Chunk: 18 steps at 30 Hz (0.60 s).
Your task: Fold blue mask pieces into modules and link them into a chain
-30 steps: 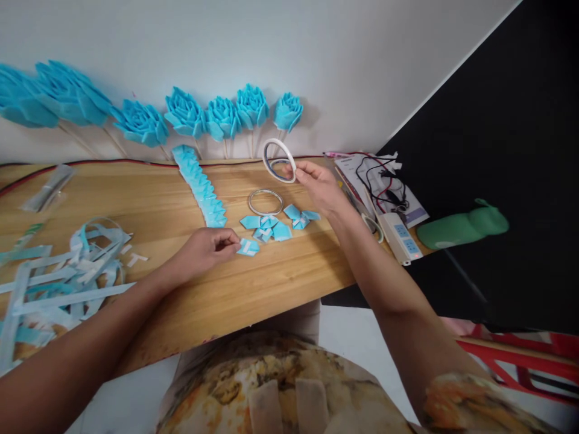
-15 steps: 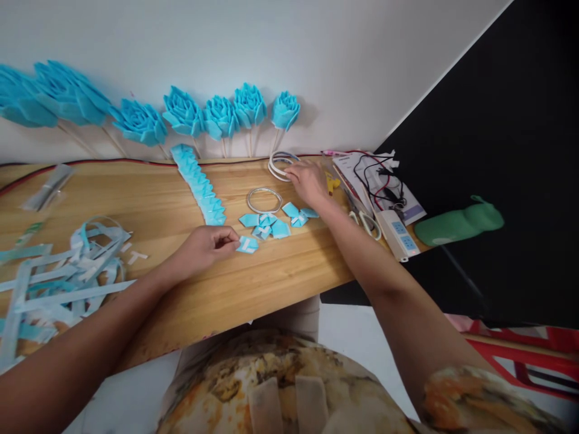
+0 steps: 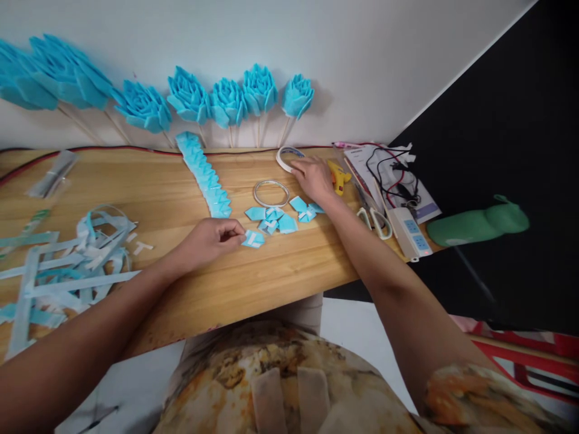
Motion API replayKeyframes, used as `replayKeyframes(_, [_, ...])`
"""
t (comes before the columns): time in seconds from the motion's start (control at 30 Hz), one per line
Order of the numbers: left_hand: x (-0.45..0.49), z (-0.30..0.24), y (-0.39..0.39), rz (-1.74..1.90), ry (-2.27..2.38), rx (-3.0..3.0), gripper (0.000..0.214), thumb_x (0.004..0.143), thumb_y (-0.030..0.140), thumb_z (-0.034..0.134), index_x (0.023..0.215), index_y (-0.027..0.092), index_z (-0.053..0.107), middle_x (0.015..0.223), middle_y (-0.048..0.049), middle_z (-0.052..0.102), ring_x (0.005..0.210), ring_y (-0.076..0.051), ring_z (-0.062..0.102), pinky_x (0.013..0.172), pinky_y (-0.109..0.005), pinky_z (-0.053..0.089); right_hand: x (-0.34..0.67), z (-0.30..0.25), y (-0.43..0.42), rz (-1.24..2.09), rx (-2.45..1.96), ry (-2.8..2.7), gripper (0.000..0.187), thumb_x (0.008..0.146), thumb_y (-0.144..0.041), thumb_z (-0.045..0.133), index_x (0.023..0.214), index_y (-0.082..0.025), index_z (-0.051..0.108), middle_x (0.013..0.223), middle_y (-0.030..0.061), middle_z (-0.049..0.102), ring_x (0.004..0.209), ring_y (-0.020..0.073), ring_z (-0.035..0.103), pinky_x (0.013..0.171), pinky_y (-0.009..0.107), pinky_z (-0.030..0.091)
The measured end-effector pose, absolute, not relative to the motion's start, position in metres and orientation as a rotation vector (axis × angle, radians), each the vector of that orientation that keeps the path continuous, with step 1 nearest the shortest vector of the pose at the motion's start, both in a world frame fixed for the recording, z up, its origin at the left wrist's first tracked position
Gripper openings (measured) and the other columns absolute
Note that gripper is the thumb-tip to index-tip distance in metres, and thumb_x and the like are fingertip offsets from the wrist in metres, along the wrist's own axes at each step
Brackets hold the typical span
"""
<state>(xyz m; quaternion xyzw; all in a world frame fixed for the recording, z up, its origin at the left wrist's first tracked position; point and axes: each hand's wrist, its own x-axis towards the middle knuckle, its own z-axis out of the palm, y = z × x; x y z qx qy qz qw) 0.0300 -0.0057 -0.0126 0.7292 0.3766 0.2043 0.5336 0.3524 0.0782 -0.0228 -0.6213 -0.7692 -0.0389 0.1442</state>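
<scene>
My left hand (image 3: 212, 241) is closed in a pinch on the edge of a small light-blue petal piece (image 3: 255, 240), which bears a white strip of tape and stays low over the table. My right hand (image 3: 314, 178) reaches to the back, its fingers stretched out at the rim of a white tape roll (image 3: 284, 160); their tips are partly hidden. A thinner tape ring (image 3: 271, 193) lies nearer to me. Just in front of it are several loose blue petals (image 3: 286, 223) with white tape strips. A pleated blue strip (image 3: 205, 175) runs away behind my left hand.
Blue flowers on sticks (image 3: 228, 102) lean along the wall. Ribbon scraps (image 3: 85, 265) are heaped at the left. On the right are a yellow glue gun (image 3: 338, 177), scissors (image 3: 379, 223), a power strip (image 3: 409, 234), cables (image 3: 392, 175) and a green bottle (image 3: 477, 226).
Two tape rings showed apart under my right fingers; now they look like one thicker roll, and the fingers have straightened. My left hand keeps its pinch. The whole view has shifted slightly.
</scene>
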Motion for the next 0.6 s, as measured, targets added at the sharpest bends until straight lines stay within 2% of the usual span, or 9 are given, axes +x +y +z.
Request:
replayKeyframes(0.07, [0.029, -0.008, -0.004, 0.54, 0.914, 1.685, 0.027, 0.08, 0.044, 0.065, 0.075, 0.018, 0.067, 0.063, 0.0031, 0.054, 0.057, -0.01, 0.045, 0.055, -0.022, 0.035, 0.346, -0.014, 0.07, -0.06, -1.757, -2.086, 0.038, 0.104, -0.021, 0.054, 0.136, -0.016, 0.073, 0.141, 0.015, 0.074, 0.133, 0.0354, 0.065, 0.115, 0.056, 0.047])
replayKeyframes(0.17, [0.026, -0.003, -0.001, 0.656, 0.939, 1.578, 0.025, 0.079, 0.042, 0.07, 0.075, 0.018, 0.065, 0.061, 0.0038, 0.053, 0.056, -0.009, 0.044, 0.054, -0.021, 0.035, 0.326, -0.001, 0.048, 0.295, -1.473, -1.883, 0.031, 0.102, -0.03, 0.06, 0.126, -0.02, 0.078, 0.134, 0.0103, 0.078, 0.128, 0.028, 0.07, 0.115, 0.046, 0.051])
replayKeyframes(0.2, [0.025, -0.002, 0.0, 0.69, 0.932, 1.547, 0.025, 0.079, 0.042, 0.071, 0.074, 0.019, 0.064, 0.06, 0.0041, 0.052, 0.054, -0.009, 0.043, 0.053, -0.021, 0.034, 0.317, 0.003, 0.039, 0.497, -1.379, -1.816, 0.031, 0.104, -0.039, 0.06, 0.121, -0.022, 0.08, 0.127, 0.0085, 0.08, 0.12, 0.0251, 0.073, 0.11, 0.043, 0.055])
replayKeyframes(0.3, [0.024, -0.003, 0.001, 0.756, 0.892, 1.497, 0.025, 0.081, 0.04, 0.073, 0.073, 0.019, 0.062, 0.057, 0.0046, 0.051, 0.051, -0.008, 0.041, 0.051, -0.022, 0.033, 0.289, 0.009, 0.01, 1.098, -1.248, -1.684, 0.05, 0.1, -0.066, 0.06, 0.107, -0.022, 0.081, 0.111, 0.0084, 0.082, 0.102, 0.021, 0.076, 0.091, 0.036, 0.062])
replayKeyframes(0.4, [0.025, -0.006, 0.002, 0.796, 0.866, 1.496, 0.024, 0.082, 0.039, 0.074, 0.074, 0.019, 0.062, 0.056, 0.0051, 0.05, 0.05, -0.008, 0.039, 0.049, -0.022, 0.03, 0.267, 0.011, -0.01, 1.403, -1.179, -1.581, 0.062, 0.092, -0.077, 0.062, 0.1, -0.019, 0.079, 0.098, 0.0093, 0.08, 0.084, 0.0164, 0.072, 0.071, 0.028, 0.059])
replayKeyframes(0.5, [0.025, -0.009, 0.003, 0.836, 0.867, 1.508, 0.021, 0.081, 0.036, 0.074, 0.075, 0.019, 0.063, 0.056, 0.0049, 0.05, 0.05, -0.008, 0.039, 0.05, -0.022, 0.03, 0.258, 0.011, -0.018, 1.471, -1.156, -1.553, 0.057, 0.09, -0.074, 0.068, 0.092, -0.018, 0.075, 0.083, 0.0045, 0.075, 0.067, 0.0099, 0.063, 0.061, 0.023, 0.051])
replayKeyframes(0.6, [0.025, -0.008, 0.003, 0.854, 0.872, 1.52, 0.02, 0.08, 0.034, 0.074, 0.074, 0.019, 0.064, 0.056, 0.0048, 0.051, 0.051, -0.008, 0.039, 0.05, -0.022, 0.03, 0.254, 0.011, -0.02, 1.442, -1.168, -1.565, 0.044, 0.086, -0.06, 0.079, 0.084, -0.018, 0.07, 0.072, -0.0008, 0.069, 0.059, 0.0064, 0.054, 0.055, 0.02, 0.044])
